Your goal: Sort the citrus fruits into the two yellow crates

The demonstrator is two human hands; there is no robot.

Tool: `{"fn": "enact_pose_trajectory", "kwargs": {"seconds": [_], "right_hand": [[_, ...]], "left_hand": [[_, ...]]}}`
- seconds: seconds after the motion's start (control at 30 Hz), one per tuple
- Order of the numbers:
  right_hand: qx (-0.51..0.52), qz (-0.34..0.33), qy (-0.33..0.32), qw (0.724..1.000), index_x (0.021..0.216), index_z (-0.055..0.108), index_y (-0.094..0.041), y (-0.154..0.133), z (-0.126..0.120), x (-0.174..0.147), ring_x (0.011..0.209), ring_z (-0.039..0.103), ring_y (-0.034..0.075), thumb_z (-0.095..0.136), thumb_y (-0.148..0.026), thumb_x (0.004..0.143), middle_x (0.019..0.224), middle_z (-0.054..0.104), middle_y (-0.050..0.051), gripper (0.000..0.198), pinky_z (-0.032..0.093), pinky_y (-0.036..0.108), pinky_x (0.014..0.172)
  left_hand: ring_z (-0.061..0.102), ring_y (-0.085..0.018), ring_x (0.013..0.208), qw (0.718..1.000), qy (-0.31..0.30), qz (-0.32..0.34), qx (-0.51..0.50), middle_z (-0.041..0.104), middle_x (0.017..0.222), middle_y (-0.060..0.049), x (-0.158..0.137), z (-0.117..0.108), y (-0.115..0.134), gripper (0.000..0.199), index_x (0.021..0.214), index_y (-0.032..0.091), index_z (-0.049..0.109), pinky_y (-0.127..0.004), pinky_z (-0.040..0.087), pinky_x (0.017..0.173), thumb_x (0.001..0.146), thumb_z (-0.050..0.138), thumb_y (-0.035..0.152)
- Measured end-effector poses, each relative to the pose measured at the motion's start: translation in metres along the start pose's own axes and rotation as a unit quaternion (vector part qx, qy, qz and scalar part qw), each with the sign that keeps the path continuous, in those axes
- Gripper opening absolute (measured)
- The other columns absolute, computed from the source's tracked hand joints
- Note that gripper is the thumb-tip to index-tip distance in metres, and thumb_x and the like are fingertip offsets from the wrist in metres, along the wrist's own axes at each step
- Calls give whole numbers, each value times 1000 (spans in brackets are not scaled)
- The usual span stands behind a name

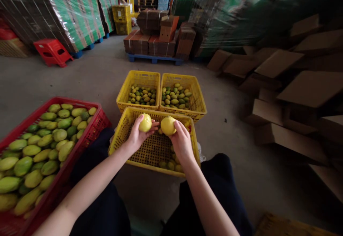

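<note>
On my remote feed I have one lemon (145, 122) in the left hand (136, 137) and another lemon (167, 125) in the right hand (183, 141), both above the near crate (150, 150), loose lemons (171, 165) in its right side. Behind it stand two crates (194, 86) side by side; left, a lemon-filled crate (90, 130); right, cardboard boxes (284, 63); farther back, a loaded pallet (154, 59)

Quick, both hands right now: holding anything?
Left hand: holding a yellow lemon, fingers partly spread beneath it.
Right hand: closed on another yellow lemon.
</note>
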State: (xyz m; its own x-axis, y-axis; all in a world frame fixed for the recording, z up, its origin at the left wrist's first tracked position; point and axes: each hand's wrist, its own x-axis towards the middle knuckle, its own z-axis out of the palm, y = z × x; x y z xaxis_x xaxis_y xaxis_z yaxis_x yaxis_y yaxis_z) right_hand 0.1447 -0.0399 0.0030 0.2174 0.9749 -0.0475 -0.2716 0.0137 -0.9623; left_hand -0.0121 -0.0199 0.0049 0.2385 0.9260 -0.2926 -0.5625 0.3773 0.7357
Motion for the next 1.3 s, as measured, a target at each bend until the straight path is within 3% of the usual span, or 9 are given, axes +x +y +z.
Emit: {"fn": "enact_pose_trajectory", "kwargs": {"seconds": [0.1,0.2,0.4,0.53,0.63,0.73,0.9,1.1,1.3], "right_hand": [[-63,-33,63,995,98,61,-21,1,4,-1,88,64,20,62,-55,79,96,68,5,38,53,33,75],[-158,-106,95,977,106,57,-22,7,10,-3,91,62,21,63,-54,80,102,65,7,41,52,38,82],[-275,-169,-39,946,123,58,-28,15,21,-19,129,47,26,41,-50,94,132,53,10,40,38,51,108],[-305,-160,-63,937,127,55,-28,18,24,-27,138,37,34,69,-56,74,148,39,12,62,40,55,107],[-298,-154,-21,942,119,58,-23,21,26,-27,131,46,36,76,-54,67,144,44,18,63,43,56,104],[-254,-137,-5,957,108,62,-23,21,28,-26,125,52,34,79,-50,65,139,49,17,53,49,53,98],[-125,-118,-32,985,104,62,-22,6,21,-25,118,58,31,82,-45,62,135,53,14,51,57,44,87],[-173,-173,-28,969,108,60,-23,-15,1,-19,97,66,26,78,-40,68,105,68,7,47,56,44,86],[-336,-288,-70,894,113,59,-26,-5,5,-21,103,64,26,76,-32,70,111,66,7,46,55,43,90]], "left_hand": [[60,-27,114,998,-54,15,-28,69,114,-14,-2,2,-3,49,93,16,68,-36,51,88,76,57,61],[53,-31,123,992,-114,-3,-47,65,121,-12,-6,6,-10,53,100,19,66,-44,48,94,72,57,64],[58,-29,113,992,-84,-8,-91,68,109,-8,-5,9,-21,48,101,21,63,-43,49,92,72,58,59],[59,-28,114,992,-123,-1,-34,65,117,-6,-4,4,-24,52,119,26,58,-42,48,95,72,62,50],[60,-26,114,990,-142,-4,-15,64,120,-4,-4,1,-28,61,128,29,54,-41,46,97,71,67,45],[63,-26,108,992,-102,-31,-62,66,114,-5,0,3,-28,59,126,28,55,-42,48,94,76,60,58],[67,-29,96,993,-18,-73,-95,71,93,-9,11,9,-15,38,93,19,65,-42,53,86,80,57,53],[65,-17,64,997,19,22,-76,67,69,-3,6,10,15,29,67,18,62,-32,52,70,82,50,39],[63,-18,67,971,8,220,89,63,61,-4,-3,8,14,38,57,18,62,-31,48,71,81,50,44]]}}
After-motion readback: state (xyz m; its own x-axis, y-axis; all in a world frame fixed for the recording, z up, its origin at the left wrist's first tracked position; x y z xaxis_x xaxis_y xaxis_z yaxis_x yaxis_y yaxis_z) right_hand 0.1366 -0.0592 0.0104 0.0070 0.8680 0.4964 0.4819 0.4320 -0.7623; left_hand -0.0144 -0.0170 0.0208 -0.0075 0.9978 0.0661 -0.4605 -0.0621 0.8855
